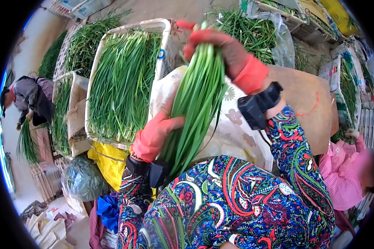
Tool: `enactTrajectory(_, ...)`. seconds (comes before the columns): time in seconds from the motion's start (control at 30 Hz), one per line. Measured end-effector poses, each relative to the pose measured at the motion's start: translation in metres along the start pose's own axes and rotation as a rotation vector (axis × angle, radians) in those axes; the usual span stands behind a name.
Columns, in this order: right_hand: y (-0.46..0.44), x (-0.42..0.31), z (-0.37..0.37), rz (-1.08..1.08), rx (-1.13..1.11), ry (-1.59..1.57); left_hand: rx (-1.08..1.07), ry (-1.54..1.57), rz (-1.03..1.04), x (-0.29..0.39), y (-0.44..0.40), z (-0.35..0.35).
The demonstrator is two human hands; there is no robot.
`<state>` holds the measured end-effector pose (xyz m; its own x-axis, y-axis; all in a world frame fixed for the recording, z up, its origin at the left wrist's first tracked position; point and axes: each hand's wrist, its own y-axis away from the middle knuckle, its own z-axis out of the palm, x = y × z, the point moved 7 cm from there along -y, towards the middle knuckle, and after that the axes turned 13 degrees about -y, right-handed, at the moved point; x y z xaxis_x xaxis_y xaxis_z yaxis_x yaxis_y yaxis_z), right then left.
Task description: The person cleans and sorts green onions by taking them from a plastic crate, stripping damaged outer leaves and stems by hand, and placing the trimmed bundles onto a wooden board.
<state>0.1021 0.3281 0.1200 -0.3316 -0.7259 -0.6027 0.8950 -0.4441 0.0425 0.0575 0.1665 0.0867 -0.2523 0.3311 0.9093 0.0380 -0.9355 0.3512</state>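
A thick bunch of long green stalks [197,89] hangs in front of me, pale ends at the top and leaves trailing down to my lap. My right hand [224,52], in a red-orange glove with a darkened palm, is wrapped round the pale ends and slightly blurred. Lower down, my left hand [156,133], gloved in the same colour, holds the side of the leaves, its thumb lying across them. To the left stands a white crate [167,54] filled with similar green stalks [124,87]. A flower-printed cloth [232,120] lies behind the bunch.
A brown board [303,103] lies right of my forearm. More greens [253,35] are piled beyond. One person [29,97] at far left holds a bunch; another in pink [343,170] is at right. Yellow plastic [108,164] and a clear bag [84,178] sit below the crate.
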Motion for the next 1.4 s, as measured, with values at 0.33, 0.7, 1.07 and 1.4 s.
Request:
enactTrajectory(0.33,0.013,-0.191,0.036,-0.656,0.057,0.436,0.550,-1.494,0.852,0.172,-0.045,-0.024)
enactTrajectory(0.7,0.069,-0.249,0.021,-1.034,0.173,0.688,-0.481,-2.026,0.009,-0.029,-0.158,-0.027)
enactTrajectory(1.07,0.060,-0.002,0.061,-0.993,-0.582,1.520,-0.649,0.678,0.190,-0.013,-0.097,0.020)
enactTrajectory(1.4,0.066,0.097,0.021,-0.973,0.357,0.777,-0.261,0.943,-0.377,-0.050,-0.037,0.040)
